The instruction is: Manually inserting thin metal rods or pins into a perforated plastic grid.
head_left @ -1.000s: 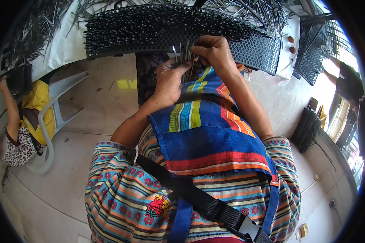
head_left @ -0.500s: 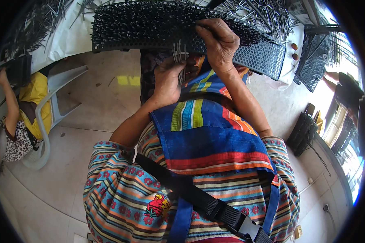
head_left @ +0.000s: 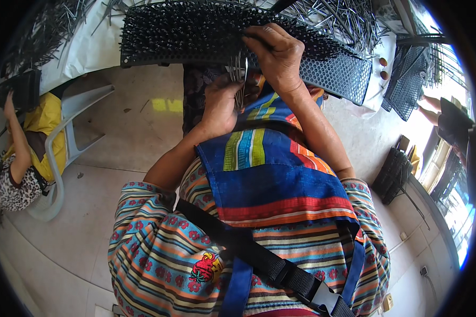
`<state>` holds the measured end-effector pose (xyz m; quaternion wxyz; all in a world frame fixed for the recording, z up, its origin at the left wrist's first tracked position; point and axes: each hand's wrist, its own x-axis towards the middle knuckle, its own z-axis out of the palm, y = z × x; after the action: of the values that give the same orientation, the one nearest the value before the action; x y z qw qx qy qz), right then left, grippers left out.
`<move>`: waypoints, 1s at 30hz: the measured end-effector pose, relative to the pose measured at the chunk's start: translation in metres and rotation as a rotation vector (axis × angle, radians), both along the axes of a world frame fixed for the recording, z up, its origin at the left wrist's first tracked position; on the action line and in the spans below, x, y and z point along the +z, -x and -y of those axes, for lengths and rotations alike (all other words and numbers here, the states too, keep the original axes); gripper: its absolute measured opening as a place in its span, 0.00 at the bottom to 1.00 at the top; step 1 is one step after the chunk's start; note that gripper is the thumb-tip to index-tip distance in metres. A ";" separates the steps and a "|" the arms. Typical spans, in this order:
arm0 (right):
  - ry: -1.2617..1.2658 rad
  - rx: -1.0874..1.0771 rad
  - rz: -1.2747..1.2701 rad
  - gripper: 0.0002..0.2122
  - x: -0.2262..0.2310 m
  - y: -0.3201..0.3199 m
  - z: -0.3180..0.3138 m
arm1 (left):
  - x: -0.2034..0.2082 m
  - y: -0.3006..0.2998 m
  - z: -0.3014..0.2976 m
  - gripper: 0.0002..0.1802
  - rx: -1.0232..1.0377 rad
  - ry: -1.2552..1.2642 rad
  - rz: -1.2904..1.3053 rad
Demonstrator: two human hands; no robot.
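Strips (head_left: 237, 71) are being gripped in the left hand (head_left: 220, 103), likely for access, while the right hand (head_left: 280, 57) is being held pinched over the panel (head_left: 336, 76), contents unclear.

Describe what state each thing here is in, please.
Thin, silvery-grey sticks: bunched together, held.
Bare left grip: shut around those sticks.
Long, black, perforated panel: mostly packed with thin black pieces; holes show bare toward its right end.
Bare right grip: thumb and forefinger pinched together over the panel; contents unclear.
Black plastic strap buckle: fastened.
Blue, colour-striped cloth apron: worn.
Pale plastic armchair: occupied.
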<state>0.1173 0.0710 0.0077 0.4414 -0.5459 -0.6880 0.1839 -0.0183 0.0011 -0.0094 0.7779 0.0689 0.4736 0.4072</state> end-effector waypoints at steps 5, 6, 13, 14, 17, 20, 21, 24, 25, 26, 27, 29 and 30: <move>-0.034 -0.005 0.317 0.06 0.006 0.005 -0.001 | -0.006 0.004 -0.001 0.09 0.021 0.053 0.034; -0.044 0.014 0.383 0.05 0.005 0.006 -0.002 | -0.008 0.006 -0.001 0.09 0.017 0.038 0.044; 0.173 -0.015 0.240 0.06 0.006 -0.013 0.020 | -0.004 0.001 -0.002 0.10 0.024 -0.037 0.141; 0.421 0.046 0.120 0.07 0.005 -0.014 0.021 | -0.004 0.000 -0.001 0.10 0.022 -0.037 0.141; 0.737 0.083 -0.119 0.07 0.002 -0.014 0.024 | -0.001 -0.002 -0.003 0.10 0.006 -0.024 0.216; 0.777 -0.013 -0.398 0.06 -0.007 -0.021 0.022 | 0.003 0.002 -0.006 0.10 -0.098 -0.035 0.162; 0.779 -0.009 -0.398 0.06 -0.003 -0.019 0.021 | 0.003 0.003 -0.005 0.10 -0.122 -0.051 0.136; 0.865 -0.005 -0.405 0.05 0.010 -0.016 0.019 | 0.003 0.002 -0.003 0.10 -0.095 -0.066 0.099; 0.692 -0.043 -0.430 0.04 0.008 -0.015 0.020 | 0.003 0.001 -0.004 0.11 -0.048 -0.067 0.089; 0.518 -0.079 -0.453 0.03 0.007 -0.014 0.021 | -0.001 0.003 -0.005 0.11 -0.047 -0.067 0.090; 0.464 -0.124 -0.554 0.04 0.010 -0.014 0.023 | -0.004 0.006 -0.006 0.11 -0.039 -0.026 0.106; 0.300 -0.121 -0.516 0.04 0.010 -0.014 0.018 | -0.010 0.012 -0.005 0.11 -0.028 0.017 0.122; 0.133 -0.117 -0.475 0.04 0.008 -0.014 0.016 | -0.009 0.013 -0.007 0.10 -0.050 0.040 0.132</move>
<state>0.1317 0.0555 0.0161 0.5636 -0.5543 -0.5184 0.3260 -0.0309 0.0077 -0.0183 0.8187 0.0382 0.4274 0.3816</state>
